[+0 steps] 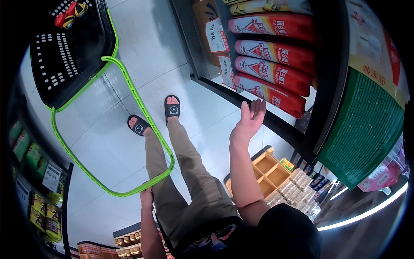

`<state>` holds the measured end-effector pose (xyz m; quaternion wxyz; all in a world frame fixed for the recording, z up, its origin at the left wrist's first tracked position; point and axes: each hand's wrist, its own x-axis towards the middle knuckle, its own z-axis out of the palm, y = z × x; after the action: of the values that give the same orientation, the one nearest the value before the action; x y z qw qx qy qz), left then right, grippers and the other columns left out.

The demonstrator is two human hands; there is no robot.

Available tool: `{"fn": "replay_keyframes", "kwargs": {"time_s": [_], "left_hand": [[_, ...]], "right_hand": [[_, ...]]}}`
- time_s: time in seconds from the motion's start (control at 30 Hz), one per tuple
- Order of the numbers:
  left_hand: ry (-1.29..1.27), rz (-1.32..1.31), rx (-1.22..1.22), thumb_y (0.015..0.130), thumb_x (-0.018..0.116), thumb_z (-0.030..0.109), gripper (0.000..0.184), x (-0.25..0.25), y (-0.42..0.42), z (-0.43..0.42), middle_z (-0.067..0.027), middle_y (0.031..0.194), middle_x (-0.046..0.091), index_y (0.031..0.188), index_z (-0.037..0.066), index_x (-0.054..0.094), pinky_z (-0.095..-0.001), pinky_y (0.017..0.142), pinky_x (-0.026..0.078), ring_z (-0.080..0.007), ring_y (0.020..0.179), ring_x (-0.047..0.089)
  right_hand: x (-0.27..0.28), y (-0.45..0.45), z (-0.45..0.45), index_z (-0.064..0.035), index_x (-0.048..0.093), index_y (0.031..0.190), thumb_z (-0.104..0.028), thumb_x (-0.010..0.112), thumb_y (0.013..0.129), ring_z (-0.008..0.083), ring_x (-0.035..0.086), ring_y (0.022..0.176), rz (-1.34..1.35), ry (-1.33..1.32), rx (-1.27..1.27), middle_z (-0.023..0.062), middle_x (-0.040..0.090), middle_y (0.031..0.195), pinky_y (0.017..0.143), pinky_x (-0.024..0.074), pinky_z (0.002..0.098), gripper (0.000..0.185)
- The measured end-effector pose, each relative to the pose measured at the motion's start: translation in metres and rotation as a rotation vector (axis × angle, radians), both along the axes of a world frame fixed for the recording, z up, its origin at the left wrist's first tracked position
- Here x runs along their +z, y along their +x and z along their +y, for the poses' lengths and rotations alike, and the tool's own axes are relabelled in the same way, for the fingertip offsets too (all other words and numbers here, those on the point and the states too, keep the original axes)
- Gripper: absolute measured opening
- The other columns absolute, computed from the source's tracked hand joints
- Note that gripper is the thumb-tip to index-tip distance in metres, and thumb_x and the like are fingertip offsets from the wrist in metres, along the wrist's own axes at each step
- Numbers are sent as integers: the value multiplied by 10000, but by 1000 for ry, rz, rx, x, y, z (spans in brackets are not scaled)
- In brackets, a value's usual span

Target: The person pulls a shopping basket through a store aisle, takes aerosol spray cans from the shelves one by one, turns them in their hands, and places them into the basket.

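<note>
My left hand (147,197) is closed on the near end of a long green handle (126,77). The handle belongs to a black basket (86,82) with green edging at the upper left. Small red and yellow items (70,15) lie in the basket. My right hand (251,117) is raised at the shelf's black front edge, its fingers apart and nothing held. Just beyond its fingertips, several red spray cans (276,94) lie in a row on the shelf, not touched by the hand as far as can be seen.
Price tags (217,35) line the shelf edge. A green sign (366,125) hangs at the right. A wooden divided tray (269,170) stands below my right arm. Shelves with green and yellow packets (45,216) are at the left. My sandalled feet (172,108) are on the tiled floor.
</note>
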<state>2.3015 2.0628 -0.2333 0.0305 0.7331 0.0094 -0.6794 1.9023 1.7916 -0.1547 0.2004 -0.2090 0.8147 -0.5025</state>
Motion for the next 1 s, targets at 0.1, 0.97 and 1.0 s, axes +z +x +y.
{"fn": "replay_keyframes", "kwargs": {"time_s": [0.1, 0.97, 1.0], "left_hand": [[-27, -38, 8, 967, 639, 221, 279, 9, -9, -13, 13, 898, 590, 1156, 17, 652, -257, 666, 404, -83, 731, 484], [-148, 7, 120, 998, 624, 315, 279, 47, -52, -28, -2, 943, 643, 1080, 49, 650, -248, 720, 426, -86, 839, 564], [-154, 14, 98, 1000, 605, 308, 281, 48, -51, -26, -26, 980, 659, 1107, 51, 644, -272, 752, 454, -110, 867, 586]], "right_hand": [[5, 1, -9, 56, 181, 1538, -38, 678, 910, 327, 276, 1484, -119, -76, -152, 241, 273, 1568, 1213, 245, 442, 806], [16, -34, -64, -120, 363, 1433, -44, 813, 821, 288, 484, 1324, -416, -228, -567, 110, 478, 1443, 1107, 414, 437, 764], [17, -30, -63, -107, 377, 1415, -32, 804, 826, 273, 506, 1297, -418, -242, -588, 110, 496, 1418, 1090, 432, 429, 732]]}}
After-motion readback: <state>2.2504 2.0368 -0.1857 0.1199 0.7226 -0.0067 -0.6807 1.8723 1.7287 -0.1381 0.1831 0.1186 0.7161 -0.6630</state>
